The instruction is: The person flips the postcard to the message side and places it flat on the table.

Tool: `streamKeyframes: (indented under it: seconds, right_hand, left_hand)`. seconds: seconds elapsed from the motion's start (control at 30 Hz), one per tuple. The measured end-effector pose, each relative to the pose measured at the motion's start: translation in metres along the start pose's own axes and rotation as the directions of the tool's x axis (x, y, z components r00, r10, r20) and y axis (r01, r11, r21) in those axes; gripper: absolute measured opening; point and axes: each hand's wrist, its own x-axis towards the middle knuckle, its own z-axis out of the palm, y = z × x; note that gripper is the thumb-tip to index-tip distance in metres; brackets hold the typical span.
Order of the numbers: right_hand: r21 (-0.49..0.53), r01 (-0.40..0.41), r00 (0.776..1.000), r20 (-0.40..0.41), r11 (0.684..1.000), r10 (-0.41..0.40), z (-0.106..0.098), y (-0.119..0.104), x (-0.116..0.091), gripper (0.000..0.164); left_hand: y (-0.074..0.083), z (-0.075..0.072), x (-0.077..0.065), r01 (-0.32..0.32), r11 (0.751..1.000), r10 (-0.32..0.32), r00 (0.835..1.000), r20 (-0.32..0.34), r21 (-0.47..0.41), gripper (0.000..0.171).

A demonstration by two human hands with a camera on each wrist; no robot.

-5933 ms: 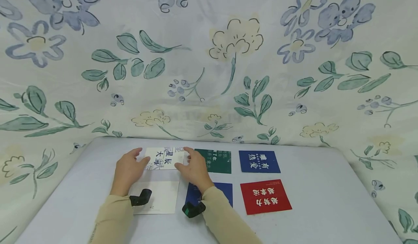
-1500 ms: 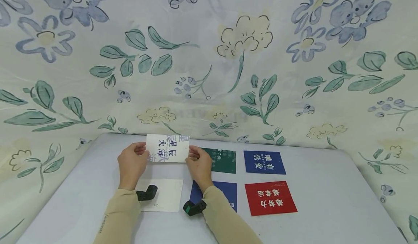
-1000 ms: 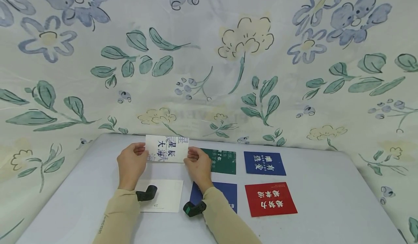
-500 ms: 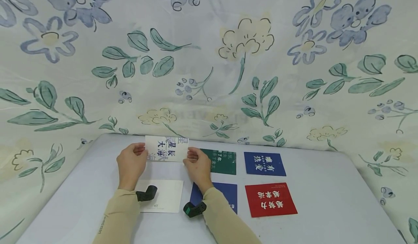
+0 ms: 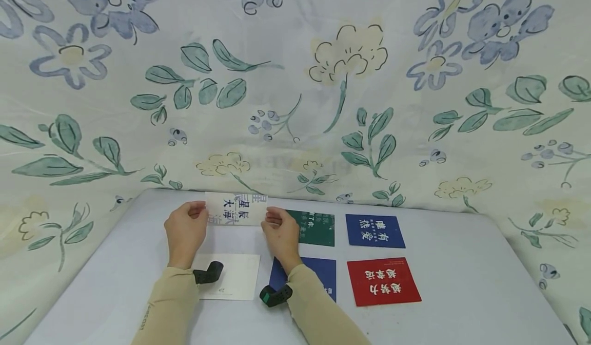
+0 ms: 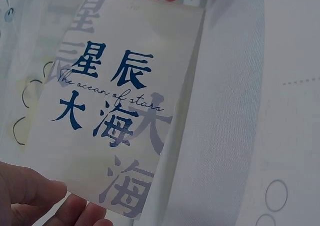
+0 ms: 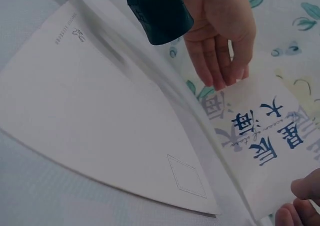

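Note:
A white postcard [image 5: 236, 209] with dark blue and pale Chinese characters is held raised off the table, near its far edge. My left hand [image 5: 186, 234] pinches its left end between thumb and fingers. At the opposite end, my right hand [image 5: 282, 236] pinches it in the same way. The left wrist view shows the printed face of the postcard [image 6: 115, 93], with "The ocean of stars" in script. Seen from the right wrist, a blank-backed postcard [image 7: 100, 105] with a stamp box lies near the hands; in the head view it is below the left hand, partly covered.
A green card [image 5: 318, 229], partly behind the right hand, lies on the white table [image 5: 461, 283]. Right of it are a blue card [image 5: 375, 231] and a red card [image 5: 384, 282]. Another blue card [image 5: 318, 273] is under the right forearm. A floral cloth [image 5: 295, 78] hangs behind.
Earliest, the postcard lay on the table between spread hands; both hands then gripped its ends and raised it. Over the last second it has tipped slightly flatter, the hands nearly still.

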Motion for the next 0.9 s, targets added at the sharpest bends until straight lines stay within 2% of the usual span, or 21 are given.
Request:
streamKeyframes:
  seconds: [0.13,0.27,0.43,0.5,0.57,0.73,0.9]
  right_hand:
    - [0.011,0.009,1.000,-0.015,1.000,-0.009,0.000,0.000,0.000,0.028]
    - [0.020,0.029,0.999,-0.029,0.999,-0.028,0.001,0.001,0.001,0.026]
    - [0.023,0.047,0.998,-0.038,0.999,-0.046,0.001,0.003,0.001,0.023]
    - [0.025,0.046,0.998,-0.040,0.999,-0.045,0.001,0.004,0.001,0.022]
    - [0.030,0.045,0.998,-0.042,0.999,-0.044,0.001,0.004,0.002,0.021]
    - [0.047,0.054,0.998,-0.044,0.997,-0.052,0.001,0.005,0.002,0.019]
    - [0.052,0.040,0.998,-0.044,0.998,-0.038,0.000,0.004,0.001,0.019]
  left_hand:
    - [-0.001,0.001,0.000,0.001,1.000,-0.001,1.000,-0.016,-0.011,0.028]
    - [0.003,-0.003,-0.001,-0.006,1.000,0.006,1.000,-0.022,0.015,0.028]
    - [0.030,-0.024,-0.009,0.029,0.999,-0.029,0.999,0.016,-0.016,0.026]
    - [0.037,-0.028,-0.010,0.050,0.998,-0.049,0.998,0.035,-0.034,0.026]
    - [0.033,-0.027,-0.010,0.046,0.998,-0.045,0.998,0.036,-0.031,0.027]
    - [0.011,-0.013,-0.002,0.033,0.999,-0.032,0.999,0.013,-0.040,0.031]
    - [0.002,-0.007,0.001,0.049,0.997,-0.050,0.999,-0.015,-0.067,0.029]
